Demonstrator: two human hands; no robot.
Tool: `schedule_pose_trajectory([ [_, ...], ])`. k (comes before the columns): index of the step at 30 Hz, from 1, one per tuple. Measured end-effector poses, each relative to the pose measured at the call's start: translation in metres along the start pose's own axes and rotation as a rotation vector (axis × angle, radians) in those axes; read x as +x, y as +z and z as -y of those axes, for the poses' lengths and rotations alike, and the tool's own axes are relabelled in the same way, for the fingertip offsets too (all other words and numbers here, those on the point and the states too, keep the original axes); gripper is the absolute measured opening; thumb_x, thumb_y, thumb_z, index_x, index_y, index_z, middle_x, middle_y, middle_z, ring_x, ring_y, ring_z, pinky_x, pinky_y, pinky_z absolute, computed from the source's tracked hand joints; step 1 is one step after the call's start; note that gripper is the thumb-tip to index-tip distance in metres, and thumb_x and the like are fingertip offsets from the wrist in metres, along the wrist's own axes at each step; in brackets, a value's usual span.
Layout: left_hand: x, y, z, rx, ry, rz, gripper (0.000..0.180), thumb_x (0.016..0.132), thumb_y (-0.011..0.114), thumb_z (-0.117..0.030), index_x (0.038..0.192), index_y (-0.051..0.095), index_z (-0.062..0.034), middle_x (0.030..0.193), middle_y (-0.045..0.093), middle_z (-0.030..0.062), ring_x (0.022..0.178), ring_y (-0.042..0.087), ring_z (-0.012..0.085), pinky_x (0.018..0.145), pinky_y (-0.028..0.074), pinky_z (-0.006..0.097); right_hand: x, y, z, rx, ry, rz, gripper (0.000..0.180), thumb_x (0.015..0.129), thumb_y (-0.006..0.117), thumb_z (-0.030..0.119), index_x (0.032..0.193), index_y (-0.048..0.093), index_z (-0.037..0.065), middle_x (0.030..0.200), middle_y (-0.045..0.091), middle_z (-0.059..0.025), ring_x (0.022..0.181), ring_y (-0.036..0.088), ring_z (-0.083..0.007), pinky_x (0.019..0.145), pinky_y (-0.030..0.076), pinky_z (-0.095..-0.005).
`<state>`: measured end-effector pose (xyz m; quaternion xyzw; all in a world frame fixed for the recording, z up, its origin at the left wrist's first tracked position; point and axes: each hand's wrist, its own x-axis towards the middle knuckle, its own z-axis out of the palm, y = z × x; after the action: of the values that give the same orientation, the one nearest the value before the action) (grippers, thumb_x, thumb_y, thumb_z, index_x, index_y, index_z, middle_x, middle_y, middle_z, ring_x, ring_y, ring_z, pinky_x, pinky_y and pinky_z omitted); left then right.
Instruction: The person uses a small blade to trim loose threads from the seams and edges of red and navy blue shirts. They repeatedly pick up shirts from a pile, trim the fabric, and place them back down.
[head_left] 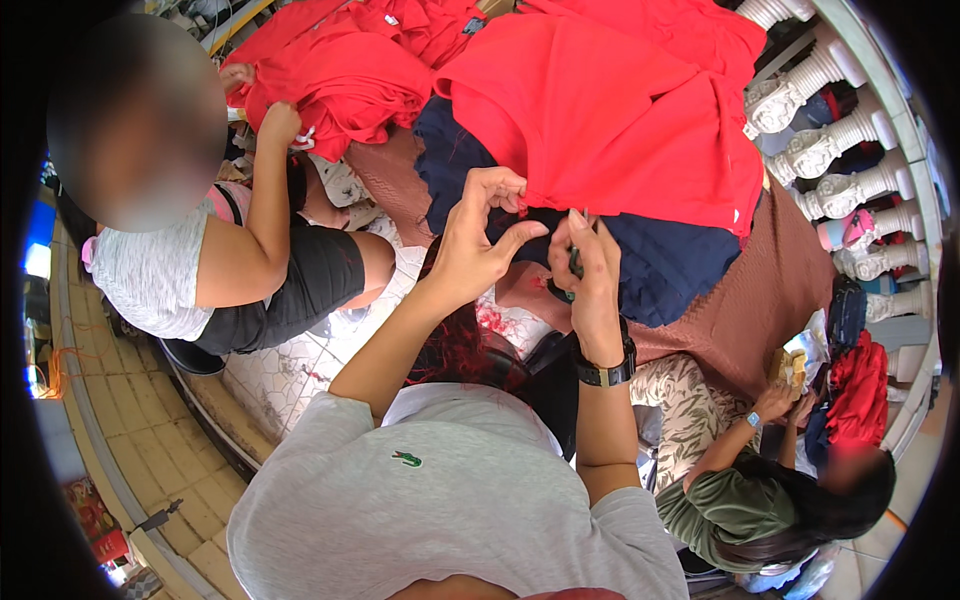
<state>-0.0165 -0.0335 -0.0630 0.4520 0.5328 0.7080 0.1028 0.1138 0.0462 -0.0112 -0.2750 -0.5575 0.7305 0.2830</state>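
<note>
The step looks like fine work at the edge of the dark navy blue cloth (660, 265). The right hand (590, 275) pinches a small dark tool (575, 265). The left hand (480, 240) is spread, its fingertips (510, 185) touching the red fabric (600, 110) just beyond. Next, the cloth likely needs steadying.

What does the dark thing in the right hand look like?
Find the big pile of red cloth, then the navy blue cloth beneath it. In front, the right hand, above a black wristwatch, pinches a small dark green tool, unlike the soft fabrics around it.
</note>
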Motion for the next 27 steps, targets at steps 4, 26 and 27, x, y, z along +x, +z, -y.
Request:
schedule_pose_trajectory([
  [4,0.004,0.004,-0.003,0.032,-0.034,-0.098,0.026,0.090,0.071,0.001,0.111,0.056,-0.0007,0.095,0.064,0.0056,0.085,0.060,0.0124,0.082,0.049,0.027,0.008,0.002,-0.003,-0.021,-0.056,-0.073,0.029,0.101,0.060,0.032,0.098,0.060,0.003,0.064,0.044,0.0044,0.049,0.032,-0.0024,0.044,0.020,-0.0213],
  [26,0.001,0.001,-0.002,-0.226,-0.197,-0.099,0.007,0.101,0.058,-0.006,0.096,0.057,-0.0009,0.082,0.061,0.0017,0.071,0.056,0.0061,0.068,0.048,0.022,0.000,0.023,-0.013,-0.232,0.010,0.139,0.046,0.107,0.037,0.034,0.081,0.055,0.000,0.063,0.044,0.0005,0.054,0.038,-0.0080,0.049,0.030,-0.0290],
  [27,0.000,0.000,-0.003,-0.219,-0.205,-0.087,0.007,0.101,0.057,-0.005,0.096,0.057,-0.0004,0.080,0.061,0.0020,0.069,0.056,0.0061,0.067,0.048,0.022,0.001,0.025,-0.014,-0.215,0.007,0.126,0.046,0.107,0.038,0.034,0.080,0.055,0.000,0.062,0.044,0.0009,0.053,0.038,-0.0075,0.049,0.029,-0.0287],
])
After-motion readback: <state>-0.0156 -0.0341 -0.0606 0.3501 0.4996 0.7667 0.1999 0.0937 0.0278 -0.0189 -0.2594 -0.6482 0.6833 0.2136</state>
